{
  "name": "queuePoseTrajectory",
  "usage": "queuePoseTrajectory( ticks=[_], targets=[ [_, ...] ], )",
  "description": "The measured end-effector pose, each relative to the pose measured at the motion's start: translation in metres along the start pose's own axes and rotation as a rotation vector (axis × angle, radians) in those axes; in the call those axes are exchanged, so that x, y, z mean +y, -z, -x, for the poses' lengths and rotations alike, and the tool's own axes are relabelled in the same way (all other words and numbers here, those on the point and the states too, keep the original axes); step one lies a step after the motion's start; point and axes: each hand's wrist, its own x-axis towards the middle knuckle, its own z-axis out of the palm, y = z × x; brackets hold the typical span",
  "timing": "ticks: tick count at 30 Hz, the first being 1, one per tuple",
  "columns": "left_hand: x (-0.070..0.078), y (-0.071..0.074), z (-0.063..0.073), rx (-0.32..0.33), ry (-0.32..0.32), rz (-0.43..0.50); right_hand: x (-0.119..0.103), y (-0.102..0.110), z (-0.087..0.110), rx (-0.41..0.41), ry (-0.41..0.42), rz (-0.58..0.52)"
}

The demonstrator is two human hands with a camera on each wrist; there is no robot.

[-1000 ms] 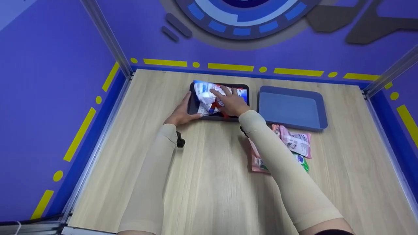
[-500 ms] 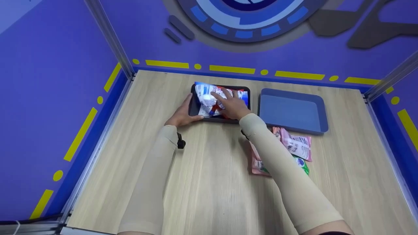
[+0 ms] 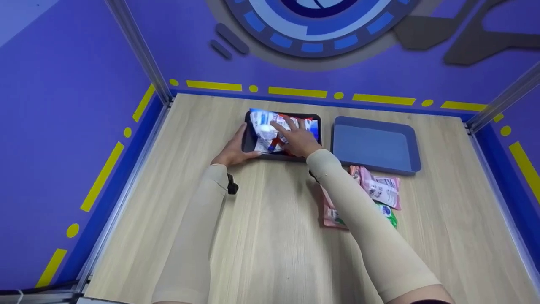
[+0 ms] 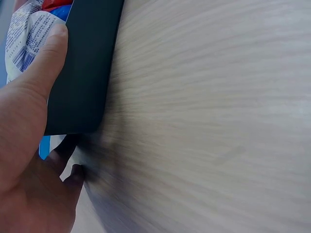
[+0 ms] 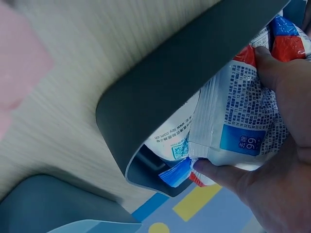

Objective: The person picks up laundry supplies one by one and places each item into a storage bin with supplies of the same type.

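Observation:
A dark rectangular tray (image 3: pixel 287 157) at the back of the table holds several crumpled plastic packets (image 3: pixel 264 128), printed in white, red and blue. My left hand (image 3: pixel 233 150) grips its left end, the thumb along the near rim and the fingers round the end wall. In the left wrist view that thumb (image 4: pixel 46 60) lies against the tray's rim. My right hand (image 3: pixel 298 138) rests with spread fingers on top of the packets. Small printed text covers the white packet (image 5: pixel 243 109) under it in the right wrist view. The right palm hides part of the pile.
Right of the dark tray stands a wider blue-grey tray (image 3: pixel 373 145), its inside bare. Several pink and green packets (image 3: pixel 382 190) lie in front of it, partly behind my right forearm. A purple wall (image 3: pixel 295 76) closes off the back of the wooden table (image 3: pixel 270 236).
Both hands keep their places on the dark tray and the packets. The head view shifts slightly.

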Motion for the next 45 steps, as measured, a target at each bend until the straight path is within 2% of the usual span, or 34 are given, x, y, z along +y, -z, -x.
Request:
queuePoseTrajectory(
  ticks=[5,12,18,23,27,30,36,45],
  targets=[
    [0.003,0.000,0.001,0.002,-0.001,-0.002,0.001,-0.004,0.004,0.029,0.006,-0.009],
    [0.009,-0.001,-0.002,-0.011,-0.021,0.003,0.007,-0.002,0.011,-0.009,-0.024,-0.049],
    [0.008,-0.001,-0.001,-0.018,0.002,-0.033,0.014,0.006,0.017,-0.026,0.017,-0.079],
    [0.006,0.002,0.001,0.012,-0.027,-0.050,0.022,0.014,0.029,0.026,0.050,-0.096],
    [0.007,0.003,0.006,0.017,-0.019,-0.039,0.029,0.023,0.040,0.066,0.094,-0.121],
    [0.008,0.002,0.009,0.017,-0.029,-0.048,0.036,0.031,0.049,0.076,0.085,-0.153],
    [0.006,0.001,0.014,0.070,-0.066,-0.099,0.049,0.038,0.064,0.077,0.031,-0.159],
    [0.007,-0.006,0.023,0.167,-0.111,-0.125,0.061,0.036,0.092,0.101,0.029,-0.129]
  ],
)
